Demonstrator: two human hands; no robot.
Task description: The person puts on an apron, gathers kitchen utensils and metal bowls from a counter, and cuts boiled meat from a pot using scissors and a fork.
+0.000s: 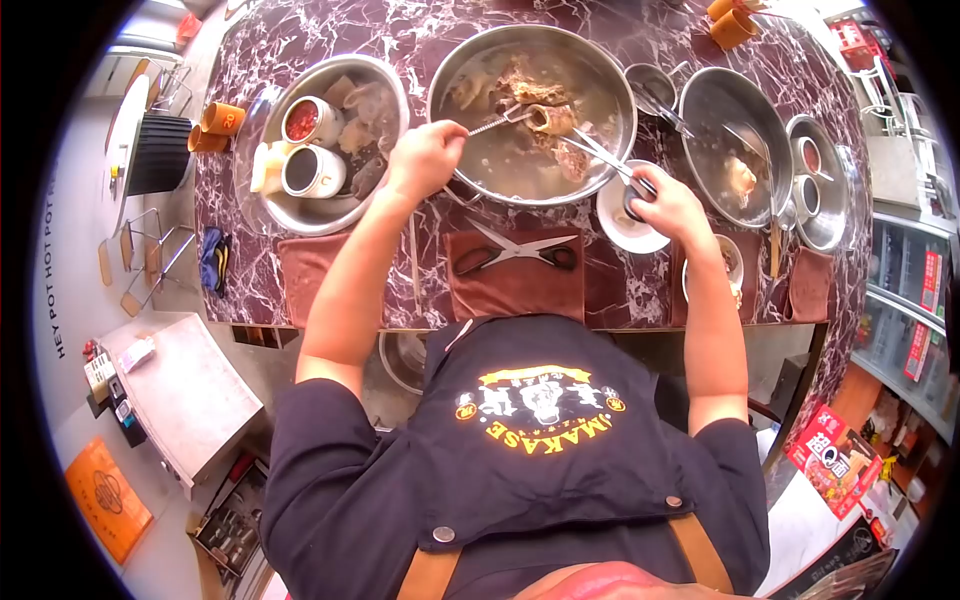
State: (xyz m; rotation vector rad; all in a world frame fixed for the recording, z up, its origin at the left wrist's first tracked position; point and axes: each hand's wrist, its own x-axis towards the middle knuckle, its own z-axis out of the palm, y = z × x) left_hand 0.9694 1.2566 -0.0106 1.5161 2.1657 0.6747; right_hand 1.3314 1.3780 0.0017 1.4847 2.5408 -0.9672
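Head view: gripping a metal tool (493, 123) with a twisted handle in the left hand (430, 157), closed firmly around it near the left rim of a large pot (610, 182). Reaching with that tool to the meat (552, 120), in cloudy broth at the middle of the pot. Holding black-handled scissors (612, 161) in the right hand (668, 208), with fingers curled closed around the handles, just above a white plate (630, 235). Pointing with the blades over the pot's right rim and touching the meat near the tool.

Lying open on a brown cloth (480, 300), in front of the pot: a second pair of scissors (513, 252). To the left, on the marbled surface (400, 30): a metal basin (398, 95) with two white jars (313, 172) inside, one with red contents, the other with dark. Farther left: brown cups (222, 118), outside the basin. Right of the pot: a small metal pan (642, 76) with a fork-like utensil (672, 116) across it, then a wide pan (712, 105) with a pale piece of food (740, 178) in liquid. Beside that: an oval tray (830, 225) with two small cups (806, 196). Partly hidden by the right forearm: a bowl (735, 262).
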